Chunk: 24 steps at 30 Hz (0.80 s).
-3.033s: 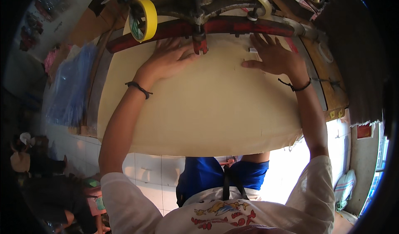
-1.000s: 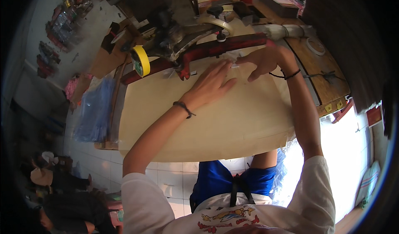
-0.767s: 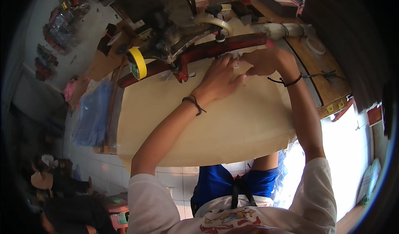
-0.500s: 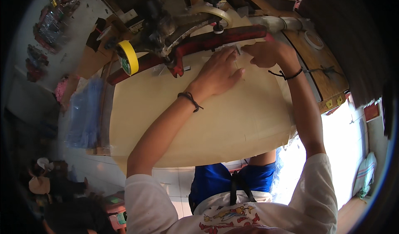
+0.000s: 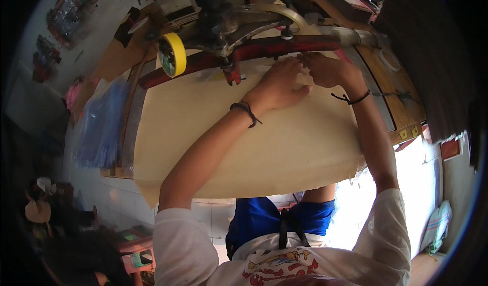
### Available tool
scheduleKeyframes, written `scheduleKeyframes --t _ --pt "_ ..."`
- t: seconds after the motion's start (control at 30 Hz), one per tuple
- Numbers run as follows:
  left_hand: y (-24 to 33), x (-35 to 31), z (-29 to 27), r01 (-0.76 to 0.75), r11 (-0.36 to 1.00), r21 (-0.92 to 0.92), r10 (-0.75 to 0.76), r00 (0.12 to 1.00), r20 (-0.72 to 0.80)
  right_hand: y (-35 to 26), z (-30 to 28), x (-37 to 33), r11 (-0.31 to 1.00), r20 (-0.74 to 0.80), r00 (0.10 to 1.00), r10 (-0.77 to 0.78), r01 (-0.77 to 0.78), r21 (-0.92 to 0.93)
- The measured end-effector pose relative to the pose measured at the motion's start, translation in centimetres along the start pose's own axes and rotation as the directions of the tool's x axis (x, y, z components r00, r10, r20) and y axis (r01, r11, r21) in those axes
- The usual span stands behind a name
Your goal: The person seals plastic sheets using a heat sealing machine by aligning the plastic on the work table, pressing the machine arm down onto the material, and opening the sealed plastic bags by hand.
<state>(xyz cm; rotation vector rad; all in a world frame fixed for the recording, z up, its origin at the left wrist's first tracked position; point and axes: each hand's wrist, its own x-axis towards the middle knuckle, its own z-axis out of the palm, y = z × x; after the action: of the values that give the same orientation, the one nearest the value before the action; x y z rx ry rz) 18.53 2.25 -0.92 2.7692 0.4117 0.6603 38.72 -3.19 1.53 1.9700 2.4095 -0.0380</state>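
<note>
My left hand (image 5: 280, 85) lies low over a pale yellow-brown sheet (image 5: 244, 144), fingers stretched toward the red bar of a press and thumb held apart. Beside it on the right, my right hand (image 5: 331, 72) has its fingers curled inward, the tips close to my left fingertips. Whatever lies between the fingertips is small and mostly hidden; I cannot make it out. Just beyond both hands runs the red metal bar (image 5: 203, 62), carried by a dark cast arm (image 5: 244, 34). A small clear piece with a dark end (image 5: 243, 76) rests on the sheet left of my left hand.
A yellow tape roll (image 5: 179, 52) hangs at the bar's left. Bluish clear plastic bags (image 5: 104, 128) drape over the table's left side. A pale ring (image 5: 389, 60) lies on the wooden board (image 5: 406, 110) at right. Another person (image 5: 76, 245) is at the lower left.
The view has shifted slightly, so the press and table appear farther right. My right hand has come closer to my left, its fingers now curled down by the left fingertips.
</note>
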Motion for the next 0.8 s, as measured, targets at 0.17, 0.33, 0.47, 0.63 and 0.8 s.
scheduleKeyframes --t 0.17,0.33,0.47,0.63,0.8 --pt "-0.2 -0.9 -0.4 0.084 0.996 -0.025 -0.084 0.996 0.005 -3.0 -3.7 0.8 0.982 0.281 0.956 0.078 -0.123 0.146" --pt "0.5 -0.7 -0.8 0.117 0.992 0.048 -0.121 0.988 0.093 -2.5 -2.7 -0.2 0.997 0.154 0.987 0.039 -0.049 0.062" --pt "0.4 -1.1 -0.3 0.117 0.983 0.143 -0.130 0.988 0.088 -3.4 -3.1 0.2 0.994 0.226 0.972 0.068 -0.085 0.065" --pt "0.2 -0.6 0.5 0.123 0.985 0.121 -0.128 0.991 0.037 -1.0 -1.1 1.0 0.995 0.230 0.973 -0.014 0.038 -0.097" --pt "0.9 -1.2 0.3 0.219 0.976 0.013 -0.219 0.975 -0.033 -2.1 -1.9 0.6 1.000 0.220 0.975 -0.018 0.023 -0.020"
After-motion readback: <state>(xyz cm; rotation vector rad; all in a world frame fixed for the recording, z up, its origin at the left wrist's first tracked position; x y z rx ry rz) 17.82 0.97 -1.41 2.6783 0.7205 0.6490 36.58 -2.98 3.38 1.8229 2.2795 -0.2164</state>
